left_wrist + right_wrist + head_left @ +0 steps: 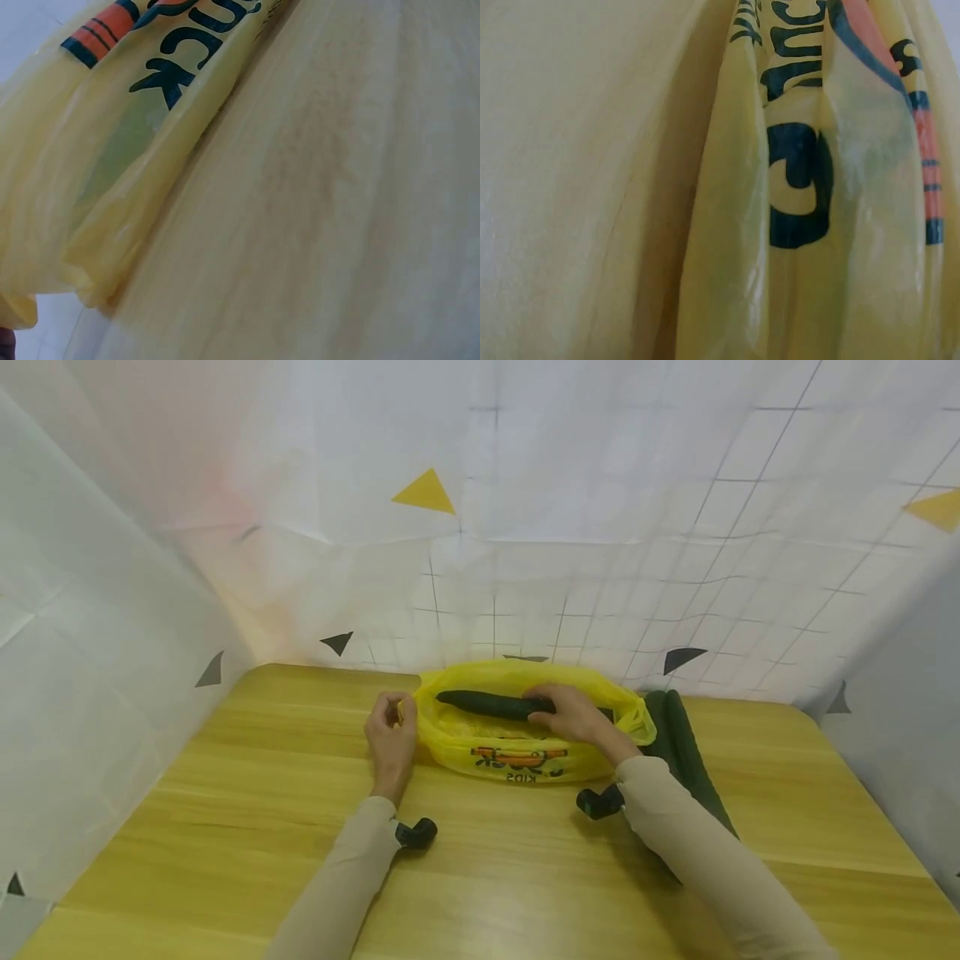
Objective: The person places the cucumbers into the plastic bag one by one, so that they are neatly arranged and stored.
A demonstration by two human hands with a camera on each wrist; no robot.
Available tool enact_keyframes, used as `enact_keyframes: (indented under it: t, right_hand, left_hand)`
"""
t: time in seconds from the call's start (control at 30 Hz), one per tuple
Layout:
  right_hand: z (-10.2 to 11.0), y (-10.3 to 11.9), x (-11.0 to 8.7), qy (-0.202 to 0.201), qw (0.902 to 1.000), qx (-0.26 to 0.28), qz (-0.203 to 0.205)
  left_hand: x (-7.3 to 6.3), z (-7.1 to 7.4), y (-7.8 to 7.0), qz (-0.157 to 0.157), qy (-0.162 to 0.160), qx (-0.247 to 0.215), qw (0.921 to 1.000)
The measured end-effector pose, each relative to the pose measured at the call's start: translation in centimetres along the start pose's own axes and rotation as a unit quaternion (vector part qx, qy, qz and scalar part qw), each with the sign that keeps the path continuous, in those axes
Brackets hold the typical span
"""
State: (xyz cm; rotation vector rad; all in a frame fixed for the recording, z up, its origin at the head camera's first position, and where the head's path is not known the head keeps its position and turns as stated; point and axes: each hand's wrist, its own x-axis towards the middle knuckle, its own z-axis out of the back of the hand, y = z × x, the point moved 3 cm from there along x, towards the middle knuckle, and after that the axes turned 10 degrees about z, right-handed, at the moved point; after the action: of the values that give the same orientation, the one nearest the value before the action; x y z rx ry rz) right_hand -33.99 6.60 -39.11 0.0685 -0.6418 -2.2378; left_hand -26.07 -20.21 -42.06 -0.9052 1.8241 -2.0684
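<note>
A yellow plastic bag (450, 753) with dark lettering lies with its mouth spread wide near the back of the table. My left hand (392, 745) pinches the bag's left edge. Inside the mouth, my right hand (576, 717) grips a dark green cucumber (480, 702) by its right end; the cucumber lies nearly level. Another dark piece shows at the bag's right inside, mostly hidden. The left wrist view has the printed bag side (112, 172), with green showing through the plastic. Close up in the right wrist view is the bag's front (802, 285).
Two more long cucumbers (693, 752) lie side by side just right of the bag, partly behind my right sleeve (675, 810). A white sheet wall (525, 585) with grid lines rises behind the wooden table (247, 793). Small black devices sit at both wrists.
</note>
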Motion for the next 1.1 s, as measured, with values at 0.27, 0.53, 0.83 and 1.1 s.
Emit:
enact_keyframes:
  t: [0.27,0.53,0.83,1.1]
  right_hand:
    - [-0.4,-0.8,-0.1,-0.007,0.9988,0.046,-0.018]
    - [-1.1,-1.7,-0.3,-0.026,0.9959,0.079,-0.036]
    - [-1.3,-1.8,-0.2,-0.039,0.9950,0.090,-0.020]
    - [-1.4,-1.6,-0.5,-0.042,0.9966,0.071,-0.001]
  left_hand:
    - [0.5,-0.3,1.7,0.004,0.003,-0.006,1.0000]
    - [0.4,-0.3,1.7,-0.003,0.008,-0.004,1.0000]
    - [0.5,-0.2,1.8,0.001,0.009,-0.013,0.9999]
    - [-0.2,-0.2,0.1,-0.003,0.011,0.007,0.9999]
